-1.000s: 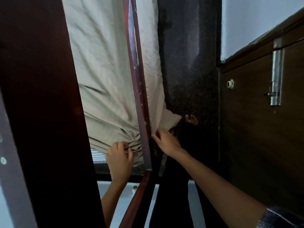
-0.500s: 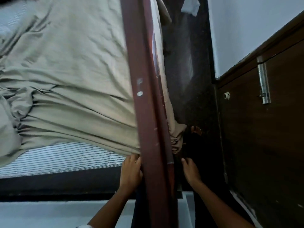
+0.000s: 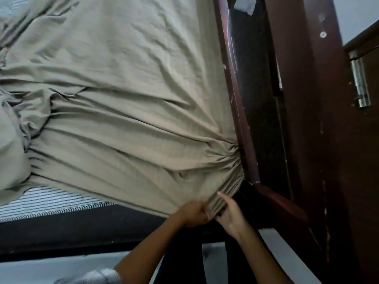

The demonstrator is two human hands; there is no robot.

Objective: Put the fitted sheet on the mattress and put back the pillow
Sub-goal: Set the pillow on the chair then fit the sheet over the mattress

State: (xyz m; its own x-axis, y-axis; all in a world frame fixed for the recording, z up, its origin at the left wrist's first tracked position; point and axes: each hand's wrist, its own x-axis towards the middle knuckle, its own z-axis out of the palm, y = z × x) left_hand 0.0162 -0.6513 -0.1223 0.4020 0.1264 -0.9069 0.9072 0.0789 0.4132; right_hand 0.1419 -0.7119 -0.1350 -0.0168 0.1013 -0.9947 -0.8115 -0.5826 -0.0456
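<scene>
Both hands have closed in on the near corner since half a second ago. The right hand, then outside the rail, now works inside it, and the corner fabric that hung over the rail is now gathered on the bed side.

Head view. The fitted sheet [image 3: 123, 99] lies over most of the mattress [image 3: 47, 199], creased and not drawn flat. I note a strip of striped ticking bare along the near edge at lower left, and a loose heap of sheet [image 3: 12, 144] at the far left. The gathered corner sits hard against the wooden side rail [image 3: 239, 124], next to the dark bedpost [image 3: 297, 99].

The left hand [image 3: 193, 214] has its fingers curled tight on the sheet's hem. The right hand [image 3: 230, 215], touching it, appears to pinch the same hem from the rail side, with one finger laid straight along the gathers. I see no pillow that I can identify.

In my judgement the corner is being seated over the mattress end and is not yet under it.

Risks from here:
- The gap between mattress and rail looks narrow, so the gathers may catch on the rail and stop short of the underside.
- A hard pull at this corner may drag the sheet off the bare near edge, or off a far corner I cannot see.
- The heap at left suggests slack is uneven, so the sheet may seat skewed.
</scene>
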